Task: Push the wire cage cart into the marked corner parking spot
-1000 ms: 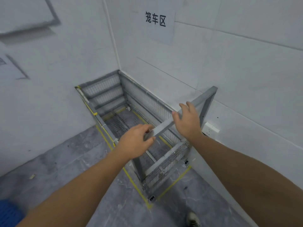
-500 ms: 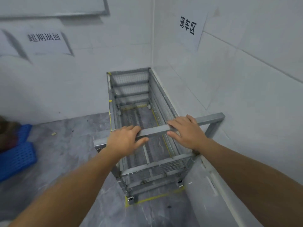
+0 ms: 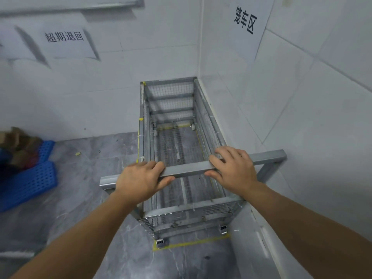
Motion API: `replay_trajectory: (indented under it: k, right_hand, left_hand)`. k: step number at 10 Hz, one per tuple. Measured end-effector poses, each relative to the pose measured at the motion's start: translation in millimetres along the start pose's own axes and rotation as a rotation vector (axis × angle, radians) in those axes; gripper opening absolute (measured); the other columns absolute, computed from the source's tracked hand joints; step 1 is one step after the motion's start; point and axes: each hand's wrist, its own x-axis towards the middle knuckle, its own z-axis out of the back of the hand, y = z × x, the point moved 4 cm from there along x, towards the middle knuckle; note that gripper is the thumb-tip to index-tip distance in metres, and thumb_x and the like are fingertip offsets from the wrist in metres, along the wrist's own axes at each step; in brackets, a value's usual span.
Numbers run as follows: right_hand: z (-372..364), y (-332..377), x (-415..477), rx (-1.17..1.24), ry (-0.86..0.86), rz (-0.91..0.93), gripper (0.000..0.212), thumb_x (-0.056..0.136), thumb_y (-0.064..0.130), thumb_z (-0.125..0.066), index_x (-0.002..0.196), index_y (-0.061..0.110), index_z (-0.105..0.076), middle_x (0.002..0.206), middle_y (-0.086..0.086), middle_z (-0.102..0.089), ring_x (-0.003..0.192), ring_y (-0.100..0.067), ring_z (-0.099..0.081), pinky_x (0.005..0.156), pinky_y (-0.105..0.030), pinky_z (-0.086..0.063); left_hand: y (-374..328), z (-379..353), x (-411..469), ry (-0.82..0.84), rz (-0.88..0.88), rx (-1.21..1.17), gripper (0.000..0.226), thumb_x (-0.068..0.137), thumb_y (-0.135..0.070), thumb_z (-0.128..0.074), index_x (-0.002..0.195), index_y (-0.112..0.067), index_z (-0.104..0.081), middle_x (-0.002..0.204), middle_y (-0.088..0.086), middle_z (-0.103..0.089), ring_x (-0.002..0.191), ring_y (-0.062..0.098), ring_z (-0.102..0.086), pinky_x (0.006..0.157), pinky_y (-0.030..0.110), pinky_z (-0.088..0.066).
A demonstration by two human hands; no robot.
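Since the earlier frames the cart (image 3: 177,150) has swung from a slant to lie straight along the right wall, and both hands have kept their places on its handle (image 3: 187,170). Nearest the camera, two bare forearms reach forward to that grey square-section bar, which crosses the near end of the cart and juts out past it on either side. On the left, the left hand (image 3: 141,179) is closed round the bar, fingers curled over the top and the thumb tucked beneath its near edge. To the right, the right hand (image 3: 234,170) lies more loosely, fingers spread across the top of the bar and the thumb against its near face; a full grip cannot be made out. Between the hands a bare stretch of bar shows. Below them the cart's near casters (image 3: 160,243) stand on the grey floor (image 3: 96,158) at a strip of yellow tape (image 3: 191,243). Further tape shows through the mesh floor at the far end. Beyond, the cart's far end sits close to the back wall in the corner, its right side running just beside the right wall. Left of the cart, well apart, lie blue crates (image 3: 26,182). Paper signs hang on both walls, one (image 3: 64,37) on the back, one (image 3: 245,20) on the right.
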Motion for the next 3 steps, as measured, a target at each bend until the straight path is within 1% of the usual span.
replay_trajectory:
  k: [1, 2, 3]
  right_hand:
    - [7.7, 1.1, 2.1, 0.026, 0.130, -0.051, 0.049, 0.094, 0.065, -0.042, 0.102, 0.022, -0.063, 0.110, -0.001, -0.063, 0.106, -0.025, -0.057, 0.086, -0.042, -0.041]
    - [17.8, 7.8, 5.4, 0.087, 0.331, -0.125, 0.053, 0.093, 0.068, -0.034, 0.111, 0.026, -0.061, 0.115, 0.003, -0.061, 0.116, -0.022, -0.051, 0.098, -0.045, -0.035]
    - [20.8, 8.5, 9.0, 0.144, 0.491, -0.205, 0.052, 0.093, 0.066, -0.037, 0.128, 0.029, -0.051, 0.138, 0.001, -0.049, 0.139, -0.023, -0.030, 0.115, -0.052, -0.020]
  left_hand:
    - [1.2, 0.7, 2.7, 0.115, 0.056, -0.014, 0.054, 0.089, -0.074, -0.027, 0.082, -0.025, -0.048, 0.070, -0.006, -0.056, 0.059, 0.019, -0.055, 0.048, 0.030, -0.043]
    - [1.9, 3.3, 1.9, 0.285, 0.130, -0.074, 0.057, 0.085, -0.078, -0.017, 0.087, -0.028, -0.045, 0.081, -0.008, -0.050, 0.076, 0.018, -0.054, 0.066, 0.036, -0.043]
    - [-2.0, 11.9, 5.3, 0.324, 0.164, -0.099, 0.055, 0.090, -0.069, -0.033, 0.117, -0.026, -0.053, 0.111, -0.001, -0.058, 0.106, 0.023, -0.054, 0.092, 0.045, -0.041]
